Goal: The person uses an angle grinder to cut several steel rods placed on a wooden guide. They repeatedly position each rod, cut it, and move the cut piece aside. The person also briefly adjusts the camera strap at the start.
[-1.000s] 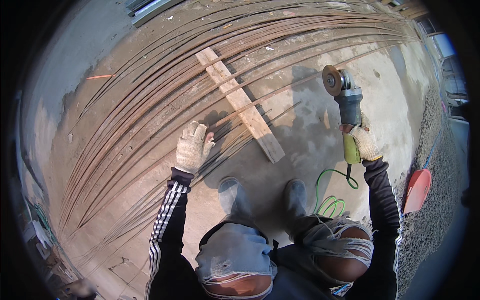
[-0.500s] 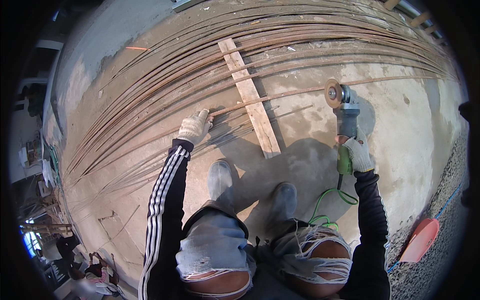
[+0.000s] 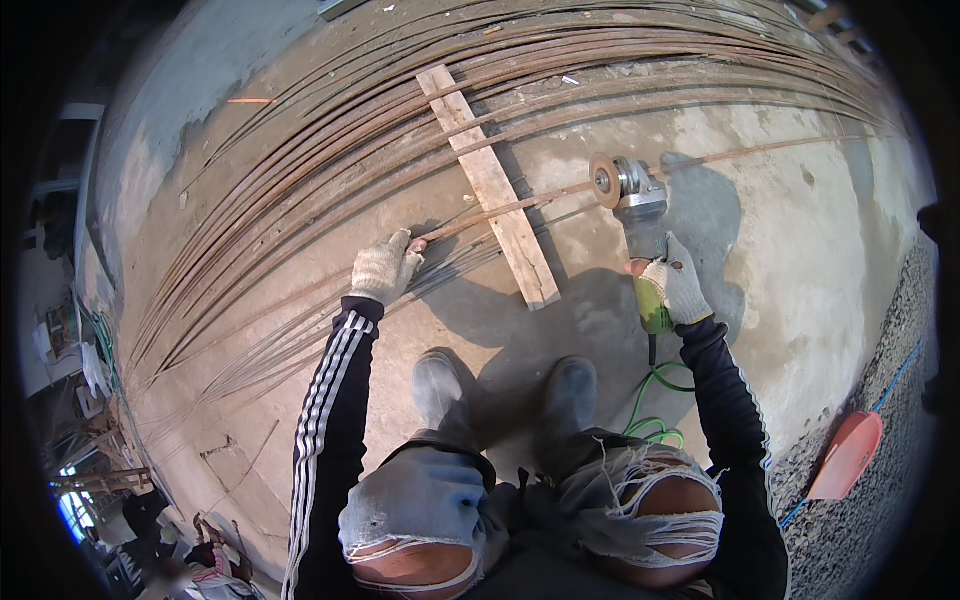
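Observation:
My right hand [image 3: 675,285], in a white work glove, is wrapped round the green and grey body of an angle grinder [image 3: 642,222]. The grinder's brown disc [image 3: 604,181] is at a rusty rebar rod [image 3: 560,193]; whether it touches cannot be told. A green cord [image 3: 640,405] trails from the tool toward my boots. My left hand [image 3: 383,268], also gloved, is closed on the same rod left of a wooden plank [image 3: 497,195]. The rod lies across that plank.
Many long rebar rods [image 3: 560,50] lie in a curved bundle beyond my hands. Thinner rods [image 3: 300,335] lie by my left arm. My boots [image 3: 437,385] stand on the concrete. A pink scoop-like object [image 3: 848,455] lies on gravel at right. Another person [image 3: 215,560] is at lower left.
My right hand has brought the grinder leftward along the rod, closer to the plank. My left hand keeps its hold on the rod, while the whole view has shifted slightly.

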`<state>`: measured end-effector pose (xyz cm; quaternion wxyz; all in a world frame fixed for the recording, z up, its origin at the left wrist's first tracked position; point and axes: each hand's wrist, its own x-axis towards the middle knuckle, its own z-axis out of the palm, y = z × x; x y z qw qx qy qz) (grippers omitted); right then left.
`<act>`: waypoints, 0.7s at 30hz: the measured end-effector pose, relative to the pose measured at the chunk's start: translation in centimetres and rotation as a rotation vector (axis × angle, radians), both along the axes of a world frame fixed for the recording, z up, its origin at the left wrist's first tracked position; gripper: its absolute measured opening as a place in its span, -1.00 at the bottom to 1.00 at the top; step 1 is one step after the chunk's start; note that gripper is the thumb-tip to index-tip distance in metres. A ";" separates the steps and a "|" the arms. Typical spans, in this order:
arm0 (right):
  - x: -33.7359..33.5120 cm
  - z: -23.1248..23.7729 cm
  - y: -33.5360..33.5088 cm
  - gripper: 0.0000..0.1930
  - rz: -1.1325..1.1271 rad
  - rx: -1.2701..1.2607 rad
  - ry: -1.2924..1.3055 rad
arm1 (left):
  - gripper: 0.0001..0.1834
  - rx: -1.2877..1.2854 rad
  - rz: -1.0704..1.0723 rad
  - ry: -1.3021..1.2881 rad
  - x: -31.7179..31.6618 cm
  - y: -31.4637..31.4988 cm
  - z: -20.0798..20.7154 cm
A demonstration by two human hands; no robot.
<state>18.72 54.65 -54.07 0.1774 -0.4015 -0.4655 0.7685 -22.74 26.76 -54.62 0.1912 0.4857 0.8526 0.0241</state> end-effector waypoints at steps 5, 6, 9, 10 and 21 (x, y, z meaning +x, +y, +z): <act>-1.4 -0.8 -1.0 -0.67 0.039 0.014 -0.058 | -0.47 0.055 -0.045 0.036 -0.1 -0.3 -0.1; -1.7 -0.6 -1.1 -0.64 0.098 0.168 -0.136 | -0.47 0.059 -0.041 0.039 0.0 -0.3 0.0; -2.5 -0.1 -1.2 -0.54 0.185 0.439 -0.357 | -0.49 0.022 -0.018 0.026 0.1 -0.1 0.2; -2.9 -0.1 -1.3 -0.51 0.182 0.474 -0.363 | -0.51 -0.020 -0.002 0.011 0.1 0.1 0.3; -4.2 -0.3 -1.7 -0.41 0.151 0.520 -0.374 | -0.54 -0.002 -0.011 0.027 0.0 -0.2 0.1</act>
